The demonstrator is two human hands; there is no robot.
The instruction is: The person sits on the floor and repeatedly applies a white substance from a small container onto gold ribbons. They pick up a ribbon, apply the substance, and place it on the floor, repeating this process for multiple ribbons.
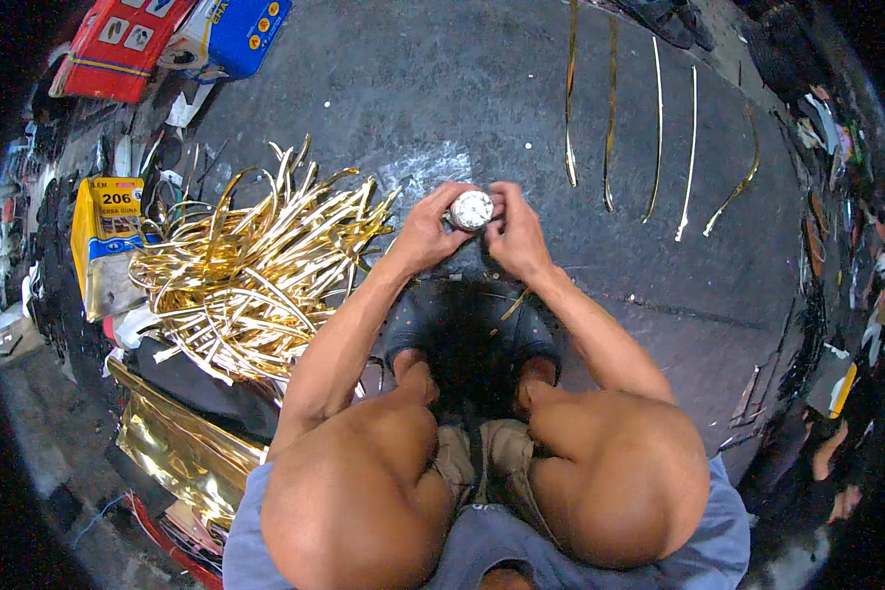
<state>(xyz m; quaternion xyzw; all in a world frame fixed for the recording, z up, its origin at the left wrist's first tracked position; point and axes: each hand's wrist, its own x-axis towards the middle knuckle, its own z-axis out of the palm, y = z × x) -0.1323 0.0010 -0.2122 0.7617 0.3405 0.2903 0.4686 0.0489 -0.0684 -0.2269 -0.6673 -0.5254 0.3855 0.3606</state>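
Silvery round piece (473, 210) is between the person's two hands, out past the dark shoes (403, 324). Wide and dark, the floor (413, 88) looks rough, with scuffs and a chalky white patch. On the left lies a big heap of gold strips (256, 265), thin, shiny and all in a tangle. Nearer the person is a smooth, glossy gold sheet (172, 433). A yellow and blue box (93, 246) touches or nearly touches the heap. To the right, five loose strips (660, 118) lie well apart from the heap.

Both arms reach forward, elbows out around the knees. The left hand (428, 224) bends around the piece's left side, and the right hand (518, 231) curls its fingers against the other side, so both are clamped on it. Its bumpy, whitish round face points up. How deep it goes, or which way its long side runs, cannot be told.
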